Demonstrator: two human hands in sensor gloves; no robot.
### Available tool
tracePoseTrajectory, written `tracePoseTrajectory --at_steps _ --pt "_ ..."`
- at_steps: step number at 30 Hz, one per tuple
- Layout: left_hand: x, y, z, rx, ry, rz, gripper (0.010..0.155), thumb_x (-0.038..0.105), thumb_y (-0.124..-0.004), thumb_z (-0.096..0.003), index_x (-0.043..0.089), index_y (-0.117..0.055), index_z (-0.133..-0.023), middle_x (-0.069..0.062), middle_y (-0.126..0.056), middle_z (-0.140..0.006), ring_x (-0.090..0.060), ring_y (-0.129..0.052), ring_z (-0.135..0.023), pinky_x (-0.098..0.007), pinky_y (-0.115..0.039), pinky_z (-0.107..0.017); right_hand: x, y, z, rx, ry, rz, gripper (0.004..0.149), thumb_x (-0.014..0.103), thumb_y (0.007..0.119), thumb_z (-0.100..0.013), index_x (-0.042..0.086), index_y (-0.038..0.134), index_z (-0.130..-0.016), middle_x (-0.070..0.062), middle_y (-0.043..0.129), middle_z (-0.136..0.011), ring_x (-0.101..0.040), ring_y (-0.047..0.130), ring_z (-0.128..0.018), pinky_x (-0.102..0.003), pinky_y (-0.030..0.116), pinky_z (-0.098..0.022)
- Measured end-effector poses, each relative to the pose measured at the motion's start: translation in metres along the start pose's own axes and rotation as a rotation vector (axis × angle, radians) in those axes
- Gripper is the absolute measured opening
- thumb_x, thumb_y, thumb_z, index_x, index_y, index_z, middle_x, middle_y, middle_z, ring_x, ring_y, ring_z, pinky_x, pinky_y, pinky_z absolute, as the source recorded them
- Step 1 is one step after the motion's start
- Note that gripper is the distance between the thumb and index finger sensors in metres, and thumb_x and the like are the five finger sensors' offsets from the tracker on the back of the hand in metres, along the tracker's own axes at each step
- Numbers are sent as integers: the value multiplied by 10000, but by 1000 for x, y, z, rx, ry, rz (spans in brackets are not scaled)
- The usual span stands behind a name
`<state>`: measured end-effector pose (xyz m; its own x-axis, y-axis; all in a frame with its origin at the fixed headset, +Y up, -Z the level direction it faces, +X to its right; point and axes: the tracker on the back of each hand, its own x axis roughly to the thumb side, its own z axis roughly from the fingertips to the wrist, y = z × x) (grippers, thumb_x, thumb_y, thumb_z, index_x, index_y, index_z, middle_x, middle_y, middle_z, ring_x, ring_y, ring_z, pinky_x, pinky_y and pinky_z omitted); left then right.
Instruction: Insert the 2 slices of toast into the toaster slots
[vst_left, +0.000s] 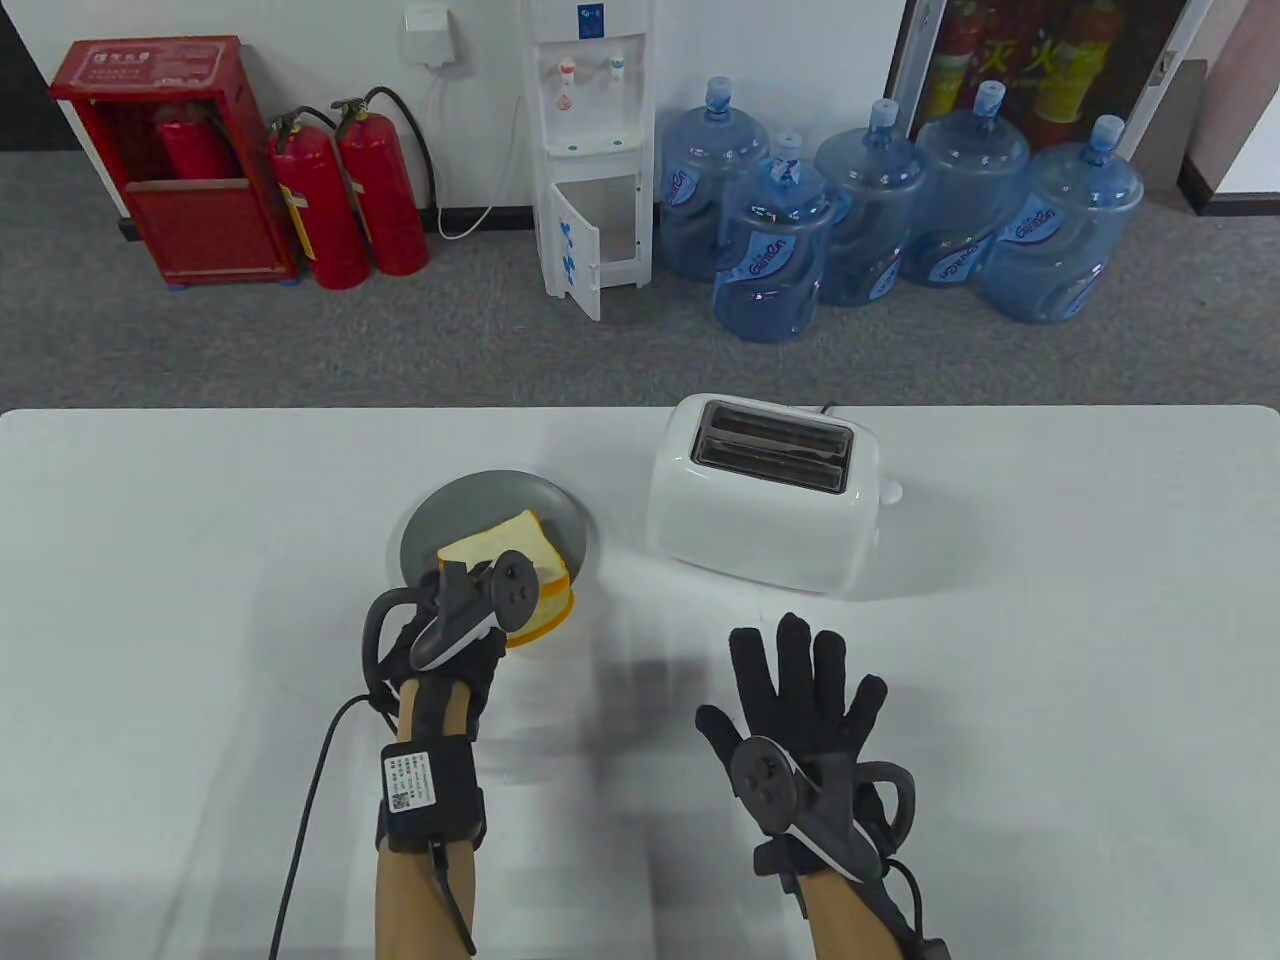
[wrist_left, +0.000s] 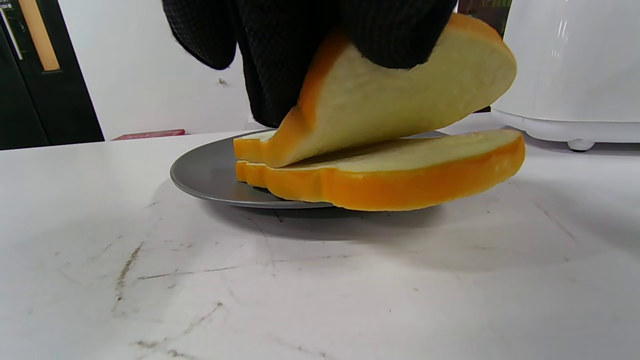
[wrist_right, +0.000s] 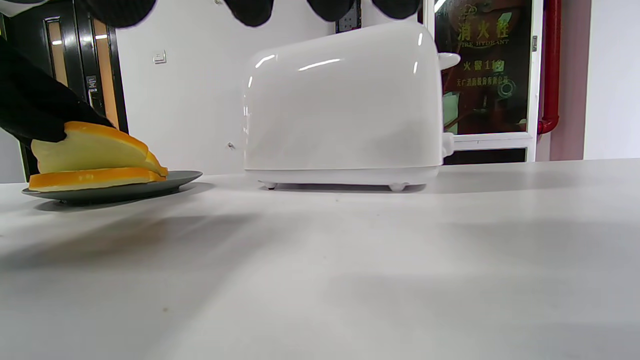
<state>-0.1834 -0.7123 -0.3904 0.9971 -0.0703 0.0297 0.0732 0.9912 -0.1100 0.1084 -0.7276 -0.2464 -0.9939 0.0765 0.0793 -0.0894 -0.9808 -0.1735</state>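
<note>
Left hand (vst_left: 455, 625) pinches top toast (wrist_left: 400, 105), tipped up off bottom toast (wrist_left: 395, 175) on plate (vst_left: 480, 500) | right hand (vst_left: 800, 720) spread flat, holds nothing, lower right | toaster (vst_left: 765, 495) upper right

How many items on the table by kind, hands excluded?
Toast slices: 2, the top slice gripped and tilted up by the left hand, the bottom slice flat on the plate
Plates: 1, the grey plate
Toasters: 1, the white toaster, both slots empty
Total: 4
The right hand holds nothing.
</note>
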Motion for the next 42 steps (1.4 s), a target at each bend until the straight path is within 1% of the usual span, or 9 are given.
tracePoseTrajectory --at_steps 7,16,24,27,32,37,42 --pt "-1 5 -1 8 15 7 513 319 -726 -546 456 -684 -1039 76 -805 -1093 -223 -949 -1007 -473 -648 -810 0 0 0 1 3 -3 784 701 449 -678 277 235 -1302 -189 151 -1345 -502 228 -1194 -789 253 -733" --pt "-2 17 -1 75 36 -17 522 316 -718 -548 439 -668 -1053 71 -801 -1094 -219 -957 -1000 -473 -650 -808 -1 -1 0 1 5 -8 784 701 449 -678 278 234 -1302 -188 151 -1344 -504 228 -1193 -789 253 -733" --pt "-5 20 -1 136 62 -8 528 314 -717 -548 425 -662 -1061 69 -794 -1098 -225 -945 -1009 -481 -643 -809 -2 -1 -1 9 6 -28 783 700 448 -680 275 236 -1303 -189 153 -1345 -504 230 -1193 -788 256 -733" --pt "-7 20 -1 139 66 -3 529 314 -716 -548 421 -659 -1063 68 -793 -1098 -219 -947 -1009 -478 -646 -807 -2 0 -2 14 6 -44 783 700 448 -680 275 236 -1303 -193 153 -1344 -506 229 -1192 -789 253 -733" --pt "-11 22 0 192 91 21 529 307 -716 -549 407 -660 -1066 66 -789 -1099 -222 -943 -1011 -474 -658 -800 -3 0 -2 12 10 -41 785 701 448 -680 274 235 -1303 -190 154 -1345 -509 230 -1191 -789 255 -732" --pt "-15 29 3 281 125 15 530 301 -716 -547 387 -664 -1067 67 -800 -1088 -220 -957 -1000 -466 -675 -791 -3 0 -2 9 11 -43 782 700 448 -681 277 234 -1303 -190 154 -1345 -504 228 -1193 -788 254 -734" --pt "-23 37 8 320 131 55 525 291 -715 -546 371 -677 -1063 63 -809 -1079 -223 -975 -982 -467 -681 -787 -4 0 -2 14 11 -59 782 698 447 -682 273 233 -1303 -192 155 -1344 -507 227 -1191 -789 256 -731"
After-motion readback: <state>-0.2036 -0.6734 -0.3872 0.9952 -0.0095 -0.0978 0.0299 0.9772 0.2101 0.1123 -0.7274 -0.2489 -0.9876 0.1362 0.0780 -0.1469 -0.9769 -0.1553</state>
